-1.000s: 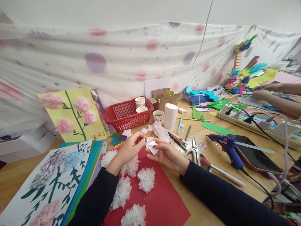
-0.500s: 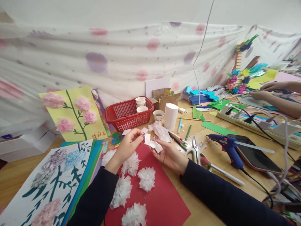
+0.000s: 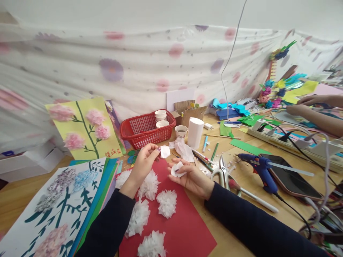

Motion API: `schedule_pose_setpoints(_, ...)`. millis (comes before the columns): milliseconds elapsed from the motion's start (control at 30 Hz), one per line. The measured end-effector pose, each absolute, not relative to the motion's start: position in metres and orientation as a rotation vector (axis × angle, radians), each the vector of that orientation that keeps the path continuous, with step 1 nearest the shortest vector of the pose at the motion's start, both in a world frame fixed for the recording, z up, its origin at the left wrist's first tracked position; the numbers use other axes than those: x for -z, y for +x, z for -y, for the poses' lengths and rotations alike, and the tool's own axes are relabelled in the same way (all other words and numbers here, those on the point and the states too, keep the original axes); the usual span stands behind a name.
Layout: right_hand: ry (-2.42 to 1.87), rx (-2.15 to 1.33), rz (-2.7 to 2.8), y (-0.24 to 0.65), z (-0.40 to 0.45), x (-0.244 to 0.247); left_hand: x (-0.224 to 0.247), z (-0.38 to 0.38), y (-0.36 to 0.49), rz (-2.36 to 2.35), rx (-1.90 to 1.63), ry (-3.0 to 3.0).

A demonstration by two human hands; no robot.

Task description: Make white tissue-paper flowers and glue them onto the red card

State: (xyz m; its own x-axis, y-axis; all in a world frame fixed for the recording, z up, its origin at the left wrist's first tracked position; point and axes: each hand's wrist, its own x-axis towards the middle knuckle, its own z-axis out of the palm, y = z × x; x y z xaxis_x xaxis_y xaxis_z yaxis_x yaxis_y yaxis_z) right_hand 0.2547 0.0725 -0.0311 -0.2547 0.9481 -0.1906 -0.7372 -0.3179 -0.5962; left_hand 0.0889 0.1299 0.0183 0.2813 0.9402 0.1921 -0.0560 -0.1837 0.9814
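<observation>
My left hand (image 3: 146, 162) pinches a small white paper piece (image 3: 165, 152) between thumb and fingertips, above the top of the red sheet (image 3: 187, 221). To its right my right hand (image 3: 190, 176), palm up with curled fingers, holds another white paper piece (image 3: 178, 169). The two hands are apart. On the red sheet lie several ruffled white paper puffs (image 3: 166, 203). Crumpled white tissue (image 3: 184, 149) rests on the table just beyond my right hand.
Behind stand a red basket (image 3: 147, 132) with paper cups, another cup (image 3: 181, 132) and a white roll (image 3: 195, 132). Right are scissors (image 3: 223, 173), a blue glue gun (image 3: 258, 167), a phone (image 3: 291, 176) and a power strip (image 3: 294, 142). Another person's hands (image 3: 308, 105) work at far right.
My hands have moved apart. The white pieces that were together between them are now separated, one in my left fingertips and one in my right hand.
</observation>
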Motion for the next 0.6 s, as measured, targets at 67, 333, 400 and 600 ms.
schedule_pose_setpoints(67, -0.610, -1.748, 0.461, 0.256, -0.074, 0.031, -0.020, -0.130, 0.088, -0.895, -1.111, 1.469)
schedule_pose_setpoints(333, -0.814, -1.585, 0.809, 0.258, -0.068, 0.017, -0.019, -0.127, 0.093, -0.919, -0.905, 1.692)
schedule_pose_setpoints(400, -0.854, -1.560, 0.920, 0.254, -0.066, 0.017, -0.016, -0.125, 0.095, -0.869, -0.846, 1.710)
schedule_pose_setpoints(600, -0.948, -1.410, 1.051, 0.250, -0.064, 0.019, -0.014, -0.120, 0.097, -0.822, -0.779, 1.711)
